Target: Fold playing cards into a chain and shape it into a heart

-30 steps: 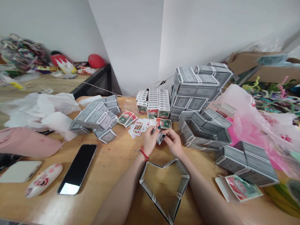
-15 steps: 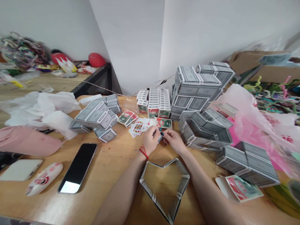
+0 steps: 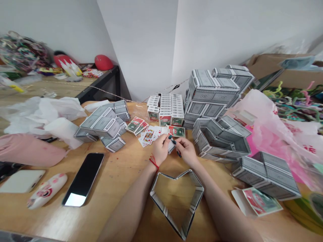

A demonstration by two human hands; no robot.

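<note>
Both of my hands meet over the middle of the table, pinching a playing card [image 3: 171, 146] between them. My left hand [image 3: 161, 148] has a red string on its wrist and grips the card's left side. My right hand [image 3: 185, 150] is closed at the card's right edge; its fingers partly cover the card. Just beyond lie loose face-up playing cards [image 3: 148, 135] and an opened card box [image 3: 176, 131]. Between my forearms stands a heart-shaped frame [image 3: 196, 201] made of folded playing cards.
Rows of card boxes [image 3: 165, 109] stand at the back. Card-built blocks [image 3: 212, 90] and an open card frame [image 3: 219, 141] are on the right; another card structure [image 3: 102, 122] is on the left. A phone [image 3: 84, 178] and a white patterned case [image 3: 47, 191] lie at left.
My fingers have shifted slightly on the card, and more of its face shows between my hands. My right hand has moved a little left. The surrounding things stay put.
</note>
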